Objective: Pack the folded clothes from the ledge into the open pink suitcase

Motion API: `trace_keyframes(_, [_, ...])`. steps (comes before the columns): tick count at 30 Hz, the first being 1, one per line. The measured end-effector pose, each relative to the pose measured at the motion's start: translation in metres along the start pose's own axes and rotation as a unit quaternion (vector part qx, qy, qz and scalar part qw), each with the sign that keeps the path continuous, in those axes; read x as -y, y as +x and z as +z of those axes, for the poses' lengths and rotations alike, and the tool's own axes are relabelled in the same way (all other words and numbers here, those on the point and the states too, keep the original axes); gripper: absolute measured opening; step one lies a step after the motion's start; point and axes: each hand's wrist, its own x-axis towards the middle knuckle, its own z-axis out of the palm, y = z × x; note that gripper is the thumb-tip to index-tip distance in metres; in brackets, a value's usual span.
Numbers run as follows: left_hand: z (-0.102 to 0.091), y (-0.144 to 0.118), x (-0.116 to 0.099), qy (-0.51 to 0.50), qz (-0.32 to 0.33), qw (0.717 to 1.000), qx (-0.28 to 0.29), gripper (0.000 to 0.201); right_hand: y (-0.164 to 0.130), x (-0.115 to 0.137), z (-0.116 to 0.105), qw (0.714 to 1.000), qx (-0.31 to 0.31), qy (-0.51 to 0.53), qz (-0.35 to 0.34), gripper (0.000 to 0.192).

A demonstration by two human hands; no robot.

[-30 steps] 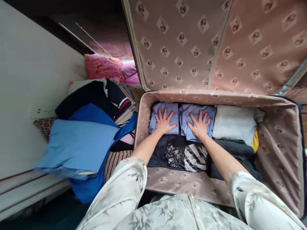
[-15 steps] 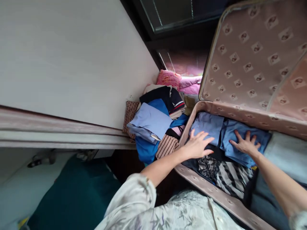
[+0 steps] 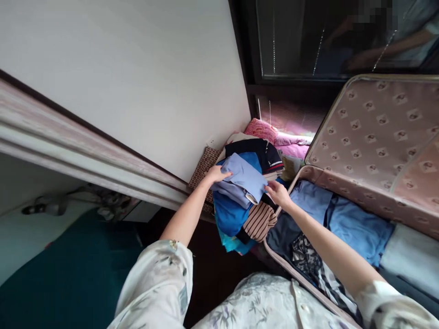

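A folded light blue garment (image 3: 242, 180) lies on top of a pile of clothes (image 3: 240, 214) beside the wall. My left hand (image 3: 216, 174) grips its far left edge. On the near right edge my right hand (image 3: 277, 193) has its fingers closed on the cloth. To the right stands an open suitcase (image 3: 370, 183) with a pink patterned lining. It holds two folded blue garments (image 3: 336, 214), a striped piece (image 3: 315, 265) and a grey one.
A white wall (image 3: 137, 77) runs along the left, with a ledge below it. Pink cushions (image 3: 270, 132) lie behind the pile. The suitcase lid (image 3: 377, 132) stands upright at the right. A dark teal surface (image 3: 61, 269) fills the lower left.
Both hands have left the blue garments in the suitcase and moved left to the clothes pile, where they now hold the light blue garment. The view swung left.
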Motion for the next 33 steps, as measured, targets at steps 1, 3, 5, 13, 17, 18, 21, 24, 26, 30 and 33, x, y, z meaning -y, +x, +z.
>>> trace_keyframes(1, [0.000,0.005,-0.001,0.004,0.005,1.000,0.014,0.069,0.015,0.008,0.001,1.000,-0.006,-0.027,0.001,0.038])
trace_keyframes(3, [0.001,0.010,-0.002,0.027,0.007,0.999,0.033,0.074,0.041,0.019,0.001,0.998,-0.003,-0.064,0.014,0.045])
trace_keyframes(5, [0.002,0.012,-0.002,0.053,0.007,0.998,0.028,0.081,0.059,0.028,0.001,0.997,0.014,-0.073,0.035,0.053])
trace_keyframes(13, [0.007,0.014,0.008,0.013,0.038,0.999,0.002,0.089,0.083,0.064,-0.012,0.996,0.091,-0.022,0.016,0.023])
trace_keyframes(17, [0.001,0.021,0.017,-0.149,0.084,0.985,-0.013,0.117,0.072,0.110,-0.031,0.986,0.123,0.051,-0.101,0.020])
trace_keyframes(18, [-0.003,0.022,0.020,-0.200,0.098,0.975,0.001,0.118,0.066,0.124,-0.037,0.981,0.129,0.056,-0.132,0.022])
trace_keyframes(21, [-0.022,0.018,0.022,-0.305,0.140,0.938,0.089,0.103,0.040,0.165,-0.060,0.964,0.151,0.073,-0.204,0.026])
trace_keyframes(24, [-0.042,0.006,0.014,-0.327,0.188,0.912,0.161,0.089,0.002,0.192,-0.093,0.951,0.157,0.115,-0.240,0.031])
trace_keyframes(26, [-0.050,-0.005,-0.002,-0.320,0.210,0.908,0.170,0.085,-0.026,0.198,-0.120,0.948,0.146,0.146,-0.242,0.034])
trace_keyframes(30, [-0.037,-0.036,-0.062,-0.342,0.223,0.893,0.190,0.087,-0.086,0.187,-0.177,0.954,0.097,0.187,-0.215,0.036])
trace_keyframes(33, [0.004,-0.072,-0.117,-0.470,0.281,0.777,0.311,0.100,-0.126,0.156,-0.221,0.964,0.023,0.209,-0.161,0.037])
